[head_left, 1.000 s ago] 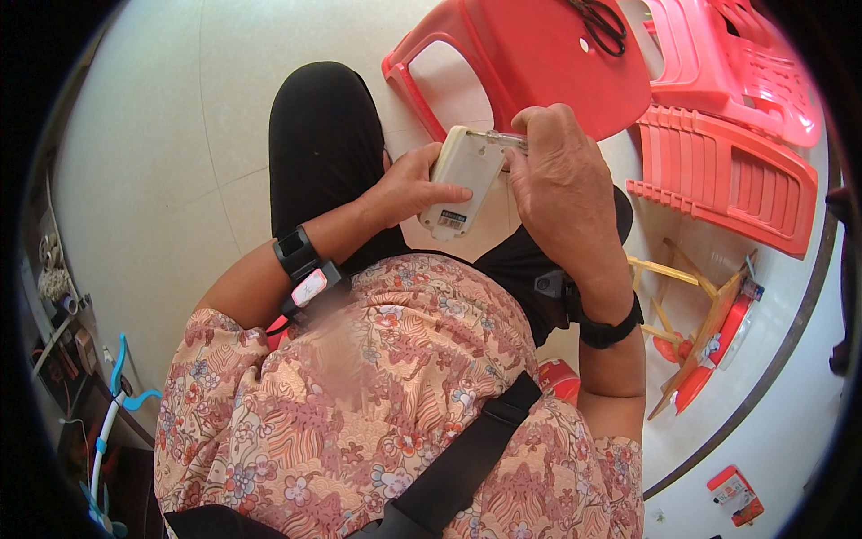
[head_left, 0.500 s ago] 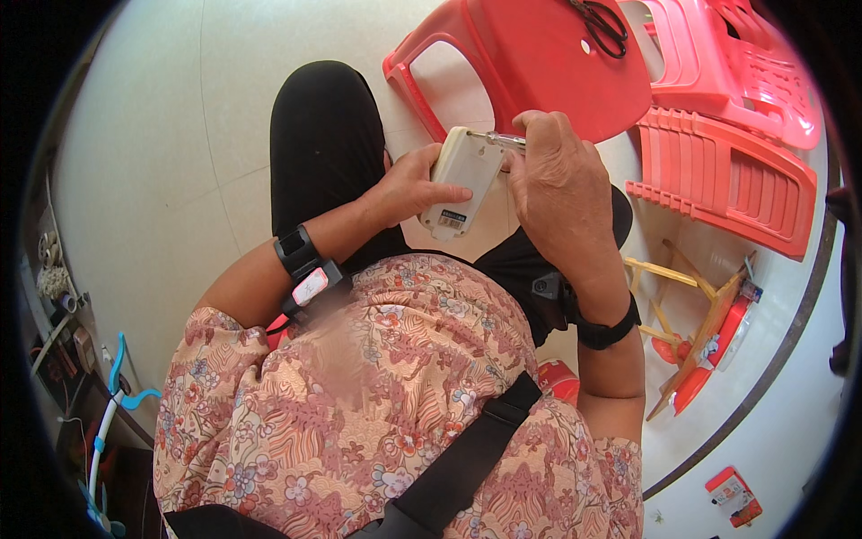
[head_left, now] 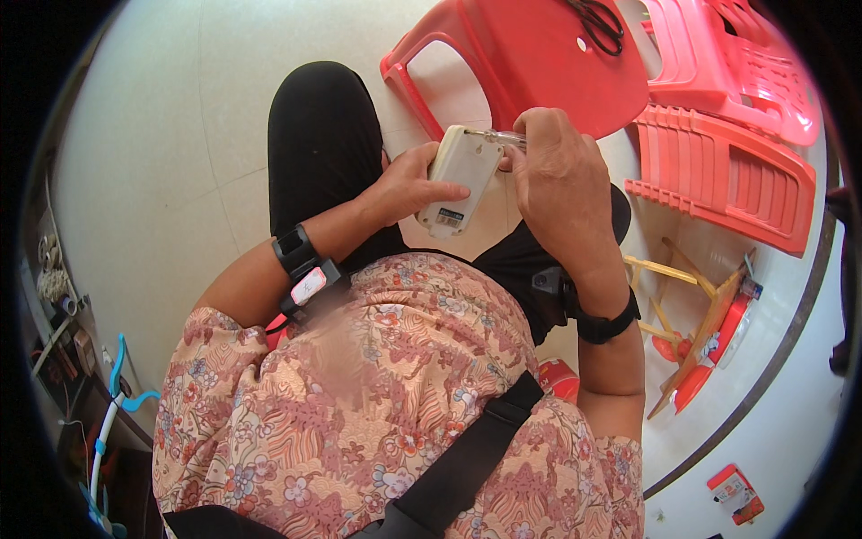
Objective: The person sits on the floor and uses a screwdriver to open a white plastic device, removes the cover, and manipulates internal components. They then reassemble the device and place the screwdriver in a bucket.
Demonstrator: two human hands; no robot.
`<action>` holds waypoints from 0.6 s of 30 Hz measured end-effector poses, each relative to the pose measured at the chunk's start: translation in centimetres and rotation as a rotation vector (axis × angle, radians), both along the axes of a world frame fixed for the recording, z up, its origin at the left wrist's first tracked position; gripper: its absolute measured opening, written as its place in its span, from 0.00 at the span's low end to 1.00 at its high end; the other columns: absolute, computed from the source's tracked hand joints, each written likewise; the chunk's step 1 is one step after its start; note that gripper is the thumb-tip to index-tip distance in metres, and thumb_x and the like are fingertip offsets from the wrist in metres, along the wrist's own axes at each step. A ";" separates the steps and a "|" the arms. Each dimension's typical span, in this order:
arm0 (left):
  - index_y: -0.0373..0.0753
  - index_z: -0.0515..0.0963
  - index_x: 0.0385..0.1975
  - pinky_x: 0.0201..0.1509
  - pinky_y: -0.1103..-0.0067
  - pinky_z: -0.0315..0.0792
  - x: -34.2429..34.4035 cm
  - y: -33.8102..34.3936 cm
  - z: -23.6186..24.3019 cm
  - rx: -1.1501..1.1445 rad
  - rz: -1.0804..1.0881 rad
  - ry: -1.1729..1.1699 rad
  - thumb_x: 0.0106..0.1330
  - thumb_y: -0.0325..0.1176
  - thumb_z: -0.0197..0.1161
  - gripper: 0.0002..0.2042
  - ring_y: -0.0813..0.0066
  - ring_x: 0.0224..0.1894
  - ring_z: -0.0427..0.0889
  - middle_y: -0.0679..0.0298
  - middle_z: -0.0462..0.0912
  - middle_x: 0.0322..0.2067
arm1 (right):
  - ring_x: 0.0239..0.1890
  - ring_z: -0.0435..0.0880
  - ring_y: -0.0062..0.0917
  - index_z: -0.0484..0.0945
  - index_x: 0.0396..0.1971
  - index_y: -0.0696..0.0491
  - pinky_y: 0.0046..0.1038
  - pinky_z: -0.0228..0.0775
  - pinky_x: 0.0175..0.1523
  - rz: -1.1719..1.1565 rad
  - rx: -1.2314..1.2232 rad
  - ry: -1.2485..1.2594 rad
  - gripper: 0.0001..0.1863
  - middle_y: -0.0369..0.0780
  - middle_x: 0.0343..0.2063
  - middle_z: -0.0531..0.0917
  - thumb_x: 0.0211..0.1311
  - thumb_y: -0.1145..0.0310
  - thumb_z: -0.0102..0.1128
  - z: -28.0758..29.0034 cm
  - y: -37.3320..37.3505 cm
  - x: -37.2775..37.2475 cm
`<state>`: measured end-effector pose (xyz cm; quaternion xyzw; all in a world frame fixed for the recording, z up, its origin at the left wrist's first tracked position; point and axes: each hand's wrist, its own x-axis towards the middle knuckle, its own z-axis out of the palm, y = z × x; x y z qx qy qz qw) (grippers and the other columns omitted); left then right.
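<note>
My left hand (head_left: 412,188) grips a flat white plastic device (head_left: 466,169) by its left side, the thumb lying across its back. That back has a hanging slot, corner screw holes and a small barcode label near the lower end. In my right hand (head_left: 563,184) is a screwdriver (head_left: 508,138) with a clear handle, pinched between thumb and fingers. Its metal shaft points left, and the tip meets the upper corner of the device. Most of the handle is hidden behind my fingers.
A red plastic stool (head_left: 539,67) stands just beyond my hands, with black-handled scissors (head_left: 603,25) on it. Stacked pink-red stools (head_left: 727,171) lie to the right. Nearer is a yellow wooden folding stool (head_left: 669,269). A red-and-white packet (head_left: 736,494) lies at lower right.
The device and both hands have shifted very slightly. My right fingers have turned a little around the screwdriver, whose tip stays at the same corner.
</note>
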<state>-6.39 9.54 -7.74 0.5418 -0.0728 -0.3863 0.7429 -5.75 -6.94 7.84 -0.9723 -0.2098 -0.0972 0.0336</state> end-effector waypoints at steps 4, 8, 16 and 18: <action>0.29 0.71 0.54 0.49 0.77 0.77 -0.1 0.2 0.1 0.040 -0.027 -0.020 0.57 0.33 0.72 0.27 0.74 0.44 0.82 0.58 0.81 0.43 | 0.26 0.81 0.33 0.70 0.30 0.54 0.34 0.65 0.33 -0.107 -0.183 0.241 0.13 0.39 0.22 0.79 0.62 0.61 0.61 0.6 0.1 -0.4; 0.28 0.71 0.54 0.49 0.77 0.77 0.0 0.2 0.0 0.048 -0.014 0.050 0.57 0.35 0.72 0.28 0.74 0.44 0.82 0.58 0.82 0.43 | 0.27 0.81 0.33 0.70 0.30 0.54 0.34 0.66 0.33 -0.125 -0.186 0.255 0.14 0.41 0.23 0.79 0.62 0.60 0.61 0.7 0.1 -0.4; 0.28 0.71 0.53 0.49 0.76 0.76 -0.1 0.0 0.1 0.028 -0.026 -0.024 0.55 0.34 0.73 0.28 0.71 0.44 0.82 0.57 0.81 0.43 | 0.28 0.82 0.34 0.70 0.31 0.54 0.34 0.68 0.36 -0.114 -0.131 0.325 0.16 0.42 0.24 0.80 0.61 0.57 0.63 1.4 0.0 0.0; 0.28 0.72 0.53 0.49 0.75 0.76 -0.2 0.1 0.1 0.045 -0.021 -0.006 0.54 0.33 0.73 0.28 0.71 0.44 0.82 0.57 0.81 0.43 | 0.29 0.82 0.35 0.69 0.33 0.55 0.35 0.69 0.37 -0.200 -0.227 0.477 0.16 0.42 0.24 0.79 0.60 0.58 0.64 1.7 0.2 0.0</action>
